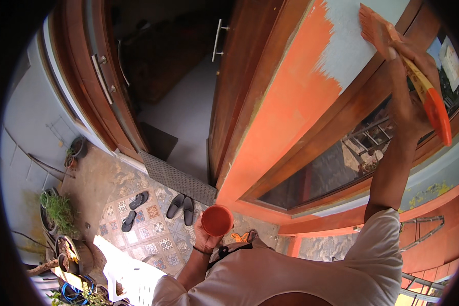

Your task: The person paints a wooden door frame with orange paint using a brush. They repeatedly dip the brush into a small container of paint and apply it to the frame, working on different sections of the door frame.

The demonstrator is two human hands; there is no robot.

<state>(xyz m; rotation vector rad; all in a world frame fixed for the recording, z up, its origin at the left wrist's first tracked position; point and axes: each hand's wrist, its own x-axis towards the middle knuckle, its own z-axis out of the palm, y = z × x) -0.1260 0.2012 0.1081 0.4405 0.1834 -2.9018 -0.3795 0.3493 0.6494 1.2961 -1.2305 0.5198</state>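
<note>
My right hand (410,97) is raised high at the upper right and grips a paintbrush (405,66) with a yellow and orange handle. Its orange-loaded bristles press on a grey wall strip (349,46), beside the part painted orange (285,107). My left hand (205,238) is low near my chest. It holds a small round container (217,220) of orange paint, seen from above.
An open wooden door (239,66) with a metal handle stands left of the wall strip. A window with a brown frame (341,163) lies below the brush. Below are a patterned tile floor (153,234), two pairs of sandals (181,206), potted plants (58,211) and a white plastic chair (130,278).
</note>
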